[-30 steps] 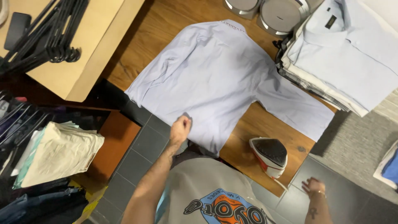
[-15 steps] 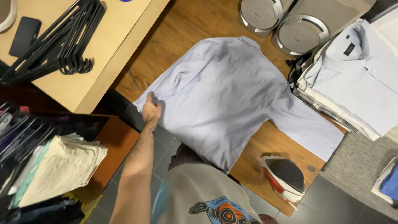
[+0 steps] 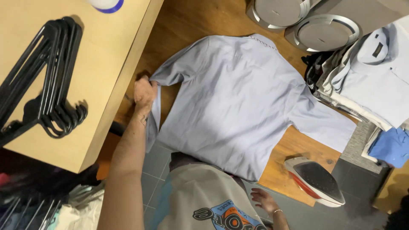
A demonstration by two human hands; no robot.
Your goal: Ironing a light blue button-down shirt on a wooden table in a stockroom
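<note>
Head view, the only one supplied: we see a pale lilac-blue dress shirt lying back-up across a brown wooden table, collar toward the far edge, tail hanging over the near edge against the person's grey printed T-shirt.

Left hand: closed on the shirt's left sleeve at the table's left edge, fingers bunched in the cloth. The sleeve is lifted and folded inward, and its lower part hangs off the edge.

Right hand: low beside the body, below the table edge, fingers loosely spread, holding nothing. It is apart from the shirt and from the iron, which lies near the right front corner, dark soleplate turned up. The right sleeve lies flat, stretched toward that corner.

Surroundings: a stack of folded shirts at the right, two round metal canisters at the far edge, and a bundle of black hangers on the lighter table to the left.

Our judgement on handling: the sleeve is best gripped near the cuff and kept taut along its seam, so it lies without a crease. The free hand could steady the shirt's body, as the cloth looks light and liable to slide. The iron looks well clear of the cloth.
</note>
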